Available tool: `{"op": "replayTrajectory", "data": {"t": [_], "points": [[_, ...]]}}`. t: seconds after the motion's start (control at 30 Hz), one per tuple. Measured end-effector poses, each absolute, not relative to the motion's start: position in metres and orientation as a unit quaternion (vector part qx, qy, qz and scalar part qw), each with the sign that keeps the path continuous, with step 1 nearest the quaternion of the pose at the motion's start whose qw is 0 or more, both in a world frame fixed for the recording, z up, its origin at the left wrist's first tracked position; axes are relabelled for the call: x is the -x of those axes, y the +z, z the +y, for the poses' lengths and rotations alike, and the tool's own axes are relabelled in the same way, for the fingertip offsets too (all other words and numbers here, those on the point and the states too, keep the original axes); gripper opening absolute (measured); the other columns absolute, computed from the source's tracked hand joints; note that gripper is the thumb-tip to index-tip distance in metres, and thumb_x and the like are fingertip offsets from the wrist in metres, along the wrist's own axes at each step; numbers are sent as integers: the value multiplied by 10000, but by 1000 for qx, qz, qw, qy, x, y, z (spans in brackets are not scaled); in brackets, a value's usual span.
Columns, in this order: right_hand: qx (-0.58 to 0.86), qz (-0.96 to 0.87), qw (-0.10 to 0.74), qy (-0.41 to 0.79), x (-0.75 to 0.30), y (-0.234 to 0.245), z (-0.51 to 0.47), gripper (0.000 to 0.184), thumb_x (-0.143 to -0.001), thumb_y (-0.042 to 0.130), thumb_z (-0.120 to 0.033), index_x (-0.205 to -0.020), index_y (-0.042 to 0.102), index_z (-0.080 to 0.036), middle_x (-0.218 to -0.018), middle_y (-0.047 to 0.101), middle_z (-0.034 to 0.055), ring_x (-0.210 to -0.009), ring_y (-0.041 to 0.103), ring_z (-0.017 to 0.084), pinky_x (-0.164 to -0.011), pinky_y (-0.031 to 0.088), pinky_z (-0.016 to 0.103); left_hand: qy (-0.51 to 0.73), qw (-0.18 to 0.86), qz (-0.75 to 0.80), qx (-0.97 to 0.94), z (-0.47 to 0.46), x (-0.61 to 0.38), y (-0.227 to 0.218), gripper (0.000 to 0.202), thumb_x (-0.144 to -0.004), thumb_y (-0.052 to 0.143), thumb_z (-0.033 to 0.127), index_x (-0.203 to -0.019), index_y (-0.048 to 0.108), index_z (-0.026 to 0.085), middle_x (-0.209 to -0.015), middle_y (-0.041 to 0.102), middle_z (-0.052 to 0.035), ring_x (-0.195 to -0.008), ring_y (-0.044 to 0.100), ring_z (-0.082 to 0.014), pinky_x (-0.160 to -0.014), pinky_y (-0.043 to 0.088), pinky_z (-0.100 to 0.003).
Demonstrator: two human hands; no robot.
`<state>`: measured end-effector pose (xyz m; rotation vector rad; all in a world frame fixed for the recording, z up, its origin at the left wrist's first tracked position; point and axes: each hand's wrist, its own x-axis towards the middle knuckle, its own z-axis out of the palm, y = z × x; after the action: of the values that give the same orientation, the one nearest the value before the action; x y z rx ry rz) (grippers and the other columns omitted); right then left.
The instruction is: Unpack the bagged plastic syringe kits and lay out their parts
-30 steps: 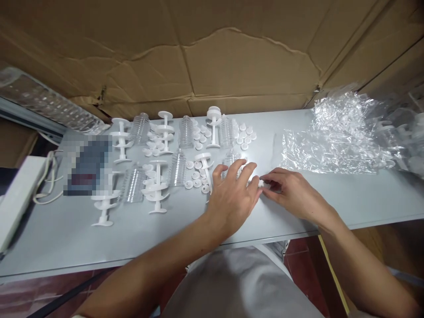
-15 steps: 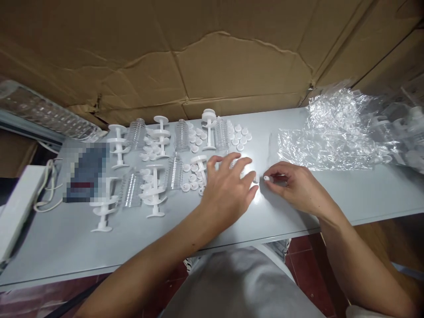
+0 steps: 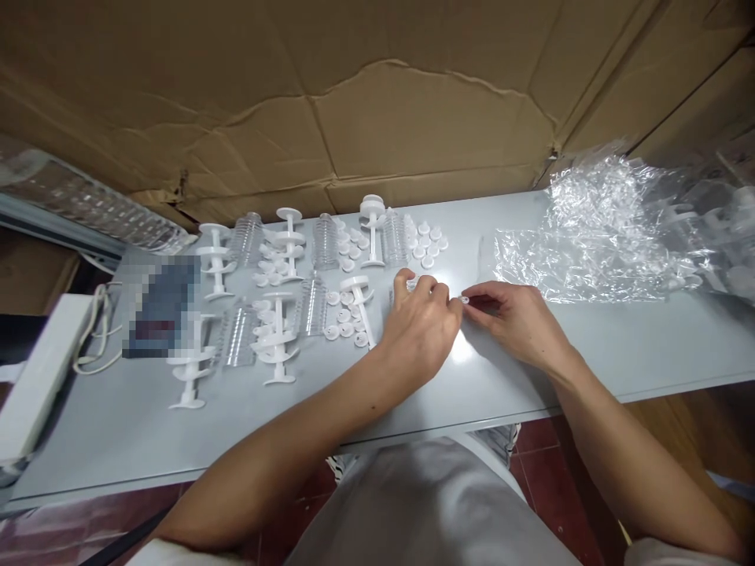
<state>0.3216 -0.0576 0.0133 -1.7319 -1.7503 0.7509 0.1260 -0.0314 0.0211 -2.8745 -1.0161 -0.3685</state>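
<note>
My right hand [image 3: 519,322] pinches a small white cap [image 3: 465,299] between thumb and fingertips, just above the grey table. Close against it, my left hand [image 3: 425,324] is closed with its fingers curled; what it holds, if anything, is hidden behind the hand. Left of my left hand lies a white plunger-like part [image 3: 361,303] with a disc top, beside a group of small white caps [image 3: 344,316]. A clear ribbed tube [image 3: 313,306] lies farther left. Behind my hands are another clear ribbed tube [image 3: 395,238] and more white caps [image 3: 429,244].
Several more white plunger-like parts [image 3: 276,346] and clear ribbed tubes [image 3: 239,338] lie across the left half. A blurred dark object [image 3: 162,306], a white power strip [image 3: 44,369] and its cord sit far left. Clear plastic bags [image 3: 602,236] lie right; cardboard [image 3: 425,118] stands behind.
My hands have come together. My left hand's spread fingers have curled in, and my right hand has moved slightly left and away from me with the white cap.
</note>
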Motion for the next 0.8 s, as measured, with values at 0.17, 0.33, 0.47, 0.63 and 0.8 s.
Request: {"op": "replayTrajectory", "data": {"t": [0.17,0.33,0.47,0.63,0.8], "points": [[614,-691,247,292,-311,17,-44,238,-950,652,-239,-1136,794,-201,-1046,826,37,-938,793,229,-851,621,361,-123,36,-345,930,-30,-123,24,146,-940,617,83,-934,759,119,-934,756,-117,-972,650,-315,-1029,346,-591],[605,-755,228,107,-339,21,-72,424,-988,608,-286,-1400,679,-210,-1335,747,98,-1164,745,292,-996,602,458,-209,-3,-365,907,-44,-104,47,139,-1008,640,215,-1064,753,156,-1049,782,-91,-1035,674,-298,-1025,351,-564],[630,-756,138,-113,-386,7,-94,431,-1006,549,-257,-1423,647,-212,-1545,594,165,-1481,494,436,-1138,437,644,-313,-26,-369,875,-69,-87,57,62,-1007,682,223,-1039,728,197,-999,788,-31,-1009,709,-244,-1037,343,-525],[643,-717,123,-240,-402,4,-81,314,-1054,489,-266,-999,791,-203,-1084,809,92,-999,720,260,-830,490,377,-361,-68,-335,868,-86,-84,41,42,-982,720,206,-1020,708,221,-952,777,6,-993,721,-213,-1082,322,-518],[776,-570,93,-252,-385,35,-29,390,-1024,443,-310,-935,792,-160,-881,743,110,-749,578,182,-589,220,318,-377,-87,-326,863,-90,-92,24,34,-968,735,203,-988,724,228,-931,768,16,-988,722,-211,-1123,304,-521]]}}
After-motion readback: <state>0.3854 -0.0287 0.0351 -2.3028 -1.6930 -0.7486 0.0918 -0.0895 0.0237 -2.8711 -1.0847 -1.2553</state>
